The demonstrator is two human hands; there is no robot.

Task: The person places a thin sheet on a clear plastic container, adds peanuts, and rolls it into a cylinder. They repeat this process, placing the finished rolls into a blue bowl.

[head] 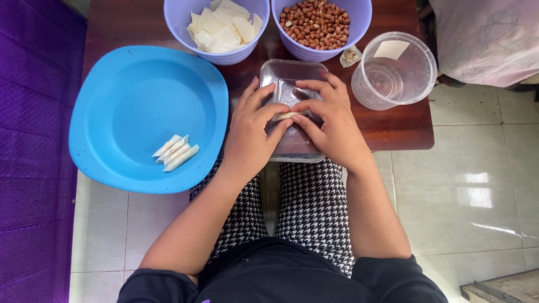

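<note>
My left hand (251, 132) and my right hand (331, 120) meet over a clear flat lid (283, 76) lying on the wooden table. Both pinch a small pale wrapper roll (287, 115) between their fingertips. To the left, a big blue plate (140, 84) holds three finished white rolls (175, 152). At the far edge stand a lilac bowl of cut white wrappers (222, 28) and a lilac bowl of peanuts (316, 23).
A clear plastic tub (396, 70) stands at the table's right end, a small scrap with peanut bits (351, 55) beside it. Purple fabric (31, 140) runs along the left. Pale floor tiles (477, 185) lie to the right; my checked trousers (311, 202) are below.
</note>
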